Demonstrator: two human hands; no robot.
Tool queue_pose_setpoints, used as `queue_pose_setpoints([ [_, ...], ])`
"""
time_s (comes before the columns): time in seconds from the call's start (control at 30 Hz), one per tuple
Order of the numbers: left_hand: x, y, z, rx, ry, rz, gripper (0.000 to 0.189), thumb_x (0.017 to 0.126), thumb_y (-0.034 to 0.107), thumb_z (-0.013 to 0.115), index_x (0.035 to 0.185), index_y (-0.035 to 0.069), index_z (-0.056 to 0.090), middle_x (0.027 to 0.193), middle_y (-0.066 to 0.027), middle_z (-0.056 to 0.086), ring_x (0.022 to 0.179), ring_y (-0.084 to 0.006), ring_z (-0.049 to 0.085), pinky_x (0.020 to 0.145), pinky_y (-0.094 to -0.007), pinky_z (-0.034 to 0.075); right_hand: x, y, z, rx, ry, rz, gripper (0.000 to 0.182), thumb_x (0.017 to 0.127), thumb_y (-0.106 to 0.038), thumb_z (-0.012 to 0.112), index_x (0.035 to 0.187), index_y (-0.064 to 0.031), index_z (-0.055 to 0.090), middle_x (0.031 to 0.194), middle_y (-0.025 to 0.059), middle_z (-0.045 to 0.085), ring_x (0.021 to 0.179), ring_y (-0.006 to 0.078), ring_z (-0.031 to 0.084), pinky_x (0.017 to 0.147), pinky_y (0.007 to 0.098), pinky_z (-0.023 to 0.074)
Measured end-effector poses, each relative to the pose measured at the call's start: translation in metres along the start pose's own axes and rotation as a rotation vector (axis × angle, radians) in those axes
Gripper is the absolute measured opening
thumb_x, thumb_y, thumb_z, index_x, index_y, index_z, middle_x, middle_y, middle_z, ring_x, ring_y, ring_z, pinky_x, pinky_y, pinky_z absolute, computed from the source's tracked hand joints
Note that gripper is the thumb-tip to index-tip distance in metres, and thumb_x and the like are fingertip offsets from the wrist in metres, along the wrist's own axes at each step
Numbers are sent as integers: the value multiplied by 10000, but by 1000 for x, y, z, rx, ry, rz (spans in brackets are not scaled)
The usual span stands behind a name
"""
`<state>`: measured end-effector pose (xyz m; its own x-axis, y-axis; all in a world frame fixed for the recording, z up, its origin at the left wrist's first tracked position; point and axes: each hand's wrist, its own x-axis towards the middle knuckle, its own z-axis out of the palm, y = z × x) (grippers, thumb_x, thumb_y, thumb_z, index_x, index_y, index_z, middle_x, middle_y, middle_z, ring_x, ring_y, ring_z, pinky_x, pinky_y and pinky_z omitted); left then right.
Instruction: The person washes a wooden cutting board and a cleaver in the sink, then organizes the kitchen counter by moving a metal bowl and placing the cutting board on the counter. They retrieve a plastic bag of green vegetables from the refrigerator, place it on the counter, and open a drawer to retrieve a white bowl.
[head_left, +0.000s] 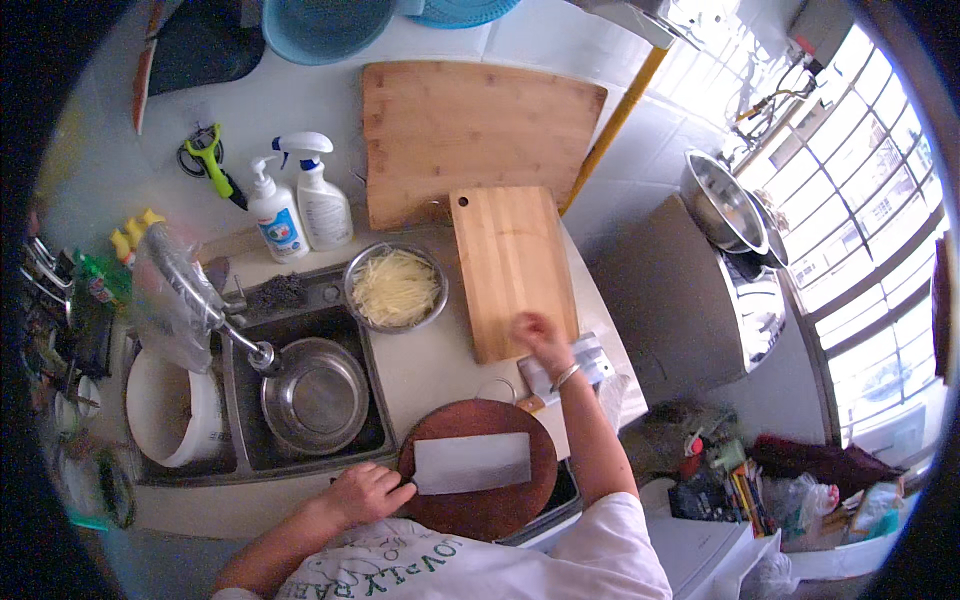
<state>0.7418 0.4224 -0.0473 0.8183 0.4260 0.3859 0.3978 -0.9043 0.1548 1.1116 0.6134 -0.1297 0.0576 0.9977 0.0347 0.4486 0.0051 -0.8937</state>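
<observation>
A cleaver (472, 463) lies flat on a round reddish-brown chopping board (517, 510). Its dark handle points left, to the fingertips of my left hand (366, 491), which is at the counter's front edge; whether the fingers grip the handle is unclear. My right hand (540, 336) is over the lower end of a rectangular wooden cutting board (510, 262), blurred, its fingers curled. I cannot make out anything in it. Left of that board stands a metal bowl (444, 300) of pale, thin-cut strips (395, 289).
The double sink (236, 420) at left holds a metal basin (315, 397) and a white bucket (161, 405). A plastic-wrapped faucet (187, 300) overhangs it. Behind stand a pump bottle (277, 217) and a spray bottle (322, 206). A larger wooden board (480, 135) leans on the wall.
</observation>
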Motion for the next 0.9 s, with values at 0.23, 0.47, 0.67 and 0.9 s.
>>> queue_pose_setpoints([
  [0.23,28,1,-3,-63,-72,-340,355,725,356,636,937,83,552,788,-64,520,712,-216,568,625,-325,480,88,-8,-60,-85,346,308,608,764,-517,590,1002,43,603,860,186,626,774,255,600,689,362,467],
  [0.47,66,-19,18,-474,-497,-849,645,719,486,636,1075,-18,451,1014,-231,568,966,-350,562,802,-427,455,100,19,-53,-113,420,383,584,749,-532,604,779,50,648,753,112,642,710,219,592,662,355,453],
  [0.67,46,-28,42,-607,-577,-889,744,658,446,703,1145,-51,441,1109,-249,523,1043,-365,519,889,-398,419,75,-30,-66,-24,707,150,539,794,-516,562,704,14,608,650,135,600,588,203,512,602,343,435],
  [0.9,29,-27,48,-784,-396,-790,754,630,379,745,1155,-67,437,1072,-256,521,1044,-365,507,906,-398,403,-21,-34,-113,239,819,176,521,846,-493,521,837,22,603,771,84,622,692,176,543,636,334,442],
])
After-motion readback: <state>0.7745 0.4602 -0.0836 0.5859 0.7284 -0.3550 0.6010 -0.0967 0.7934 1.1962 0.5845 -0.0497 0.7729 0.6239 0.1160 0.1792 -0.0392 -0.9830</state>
